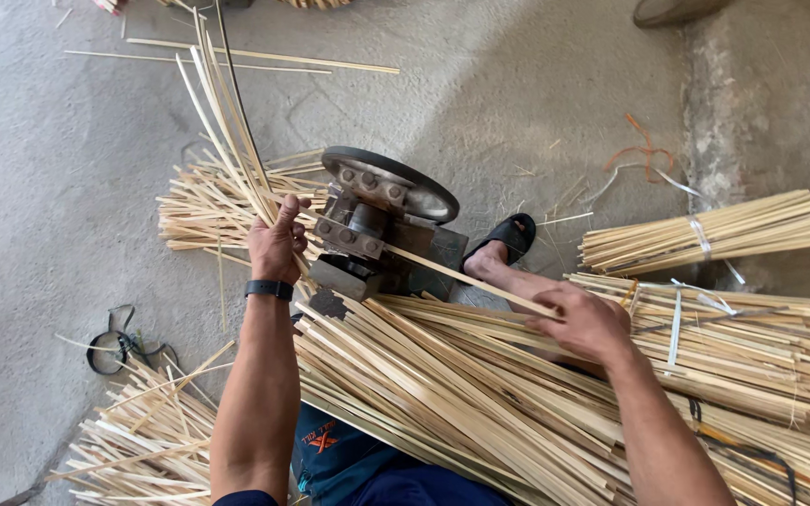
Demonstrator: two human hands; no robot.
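The left hand (277,242) has its grip closed around a fan of thin split strips (227,122) that rise away from the small metal splitting machine (382,230); the right hand (588,321) pinches a single bamboo slat (466,278) between thumb and fingers, with the slat's far end lying at the machine's mouth; the remaining fingers rest on the heap of slats (442,394) across the lap.

The risks sit close to the grips; the left fingers lie just beside the machine's bolted block and dark wheel (396,183), so a slip toward the metal could nip them; the split strips have raw edges, and a hard pull through a closed fist could cut or splinter the palm; the slat looks slightly angled to the mouth, so it may jam or split unevenly; a bare foot in a black sandal (503,245) rests right beside the machine, within reach of any strip that whips loose.

Around them, tied bundles (714,234) lie to the right, well apart from the machine; loose strips (208,201) pile behind the left hand and crowd the exit side, where the fan could tangle; more offcuts (142,440) and a dark looped strap (110,351) lie on the concrete floor (49,169); an orange cord (644,150) sits farther off.
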